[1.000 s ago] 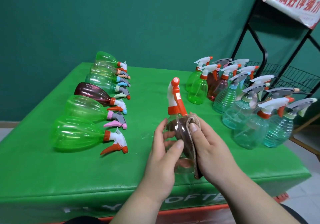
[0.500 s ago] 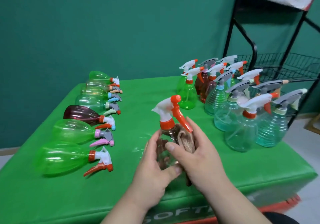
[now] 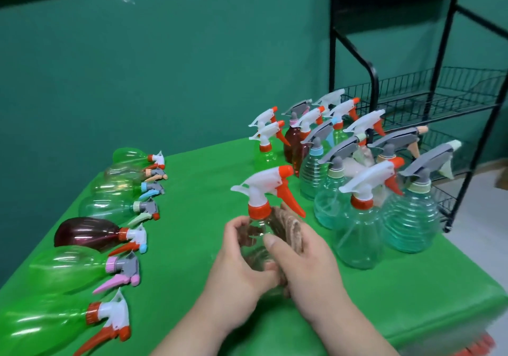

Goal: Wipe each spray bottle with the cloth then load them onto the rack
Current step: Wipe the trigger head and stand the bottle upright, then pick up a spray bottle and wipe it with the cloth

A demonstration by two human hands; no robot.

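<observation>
A clear spray bottle (image 3: 257,234) with a white head and orange trigger stands upright between my hands above the green table (image 3: 192,245). My left hand (image 3: 242,262) grips its body from the left. My right hand (image 3: 299,256) holds a brown cloth (image 3: 286,226) pressed against the bottle's right side, thumb across the front. The black wire rack (image 3: 417,100) stands behind the table's right end.
Several bottles (image 3: 88,234) lie on their sides in a row along the table's left. A cluster of upright bottles (image 3: 357,190) fills the right side, between my hands and the rack. A green wall runs behind the table.
The bottle has turned in my hands, its nozzle swinging to point left, and now stands more upright. The view has tilted up and right, showing more of the rack.
</observation>
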